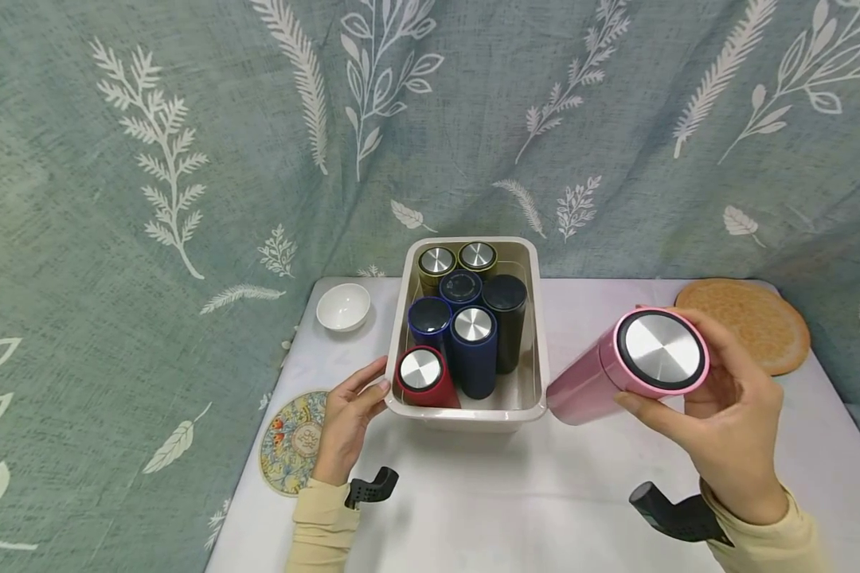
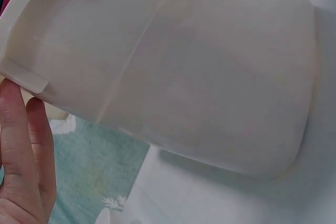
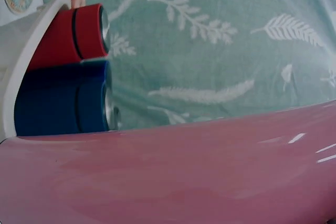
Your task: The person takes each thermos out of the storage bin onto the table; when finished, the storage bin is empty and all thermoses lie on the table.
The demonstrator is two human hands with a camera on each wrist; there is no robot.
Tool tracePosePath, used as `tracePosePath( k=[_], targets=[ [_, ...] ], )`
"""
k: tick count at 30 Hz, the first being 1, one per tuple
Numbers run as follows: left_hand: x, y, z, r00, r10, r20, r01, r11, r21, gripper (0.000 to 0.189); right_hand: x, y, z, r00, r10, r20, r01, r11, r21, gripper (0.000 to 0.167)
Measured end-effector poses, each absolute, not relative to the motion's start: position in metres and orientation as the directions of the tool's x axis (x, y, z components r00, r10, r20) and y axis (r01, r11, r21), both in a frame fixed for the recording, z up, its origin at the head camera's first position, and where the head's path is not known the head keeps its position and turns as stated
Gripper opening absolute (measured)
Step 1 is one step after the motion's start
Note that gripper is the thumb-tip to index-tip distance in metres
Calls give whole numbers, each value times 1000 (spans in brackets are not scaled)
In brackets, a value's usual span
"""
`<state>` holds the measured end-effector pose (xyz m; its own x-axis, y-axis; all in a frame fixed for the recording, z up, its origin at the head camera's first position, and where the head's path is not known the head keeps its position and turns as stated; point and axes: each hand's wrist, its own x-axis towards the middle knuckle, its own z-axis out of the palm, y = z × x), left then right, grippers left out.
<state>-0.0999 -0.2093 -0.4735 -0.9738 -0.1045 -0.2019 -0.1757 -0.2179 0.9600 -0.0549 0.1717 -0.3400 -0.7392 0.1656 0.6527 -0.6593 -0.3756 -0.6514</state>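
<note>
My right hand (image 1: 734,414) grips a pink thermos bottle (image 1: 602,378) near its steel-topped lid. The bottle is tilted, its lower end beside the right rim of a beige plastic bin (image 1: 487,415); in the right wrist view the pink side fills the lower part. At the bin's near left corner, my left hand (image 1: 347,422) holds the rim, with fingertips (image 2: 37,108) under it in the left wrist view. Inside stand a red thermos bottle (image 1: 430,395), several dark blue and black bottles such as the black one (image 1: 509,326), and two with yellow-green edges at the back.
A white bowl (image 1: 344,308) stands left of the bin on the white-covered table (image 1: 459,509). A patterned round mat (image 1: 287,446) lies by the left hand, and a tan round mat (image 1: 752,318) at the back right. Green leaf-print cloth (image 1: 473,119) hangs behind.
</note>
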Motion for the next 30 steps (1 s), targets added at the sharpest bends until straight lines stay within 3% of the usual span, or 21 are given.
tracePosePath(
  k=[18, 25, 30],
  targets=[
    [-102, -208, -474, -973, -104, -205, -179, -216, 960, 49, -64, 193, -362, -789, 203, 580, -612, -182, -769, 81],
    [-102, -209, -475, -973, -103, -206, -181, -213, 960, 49, -74, 206, -383, -875, 319, 364, -393, -28, -919, 73],
    [-101, -210, -475, -972, -106, -208, -182, -213, 960, 49, -83, 215, -397, -893, 388, 229, -241, 18, -970, 72]
  ],
)
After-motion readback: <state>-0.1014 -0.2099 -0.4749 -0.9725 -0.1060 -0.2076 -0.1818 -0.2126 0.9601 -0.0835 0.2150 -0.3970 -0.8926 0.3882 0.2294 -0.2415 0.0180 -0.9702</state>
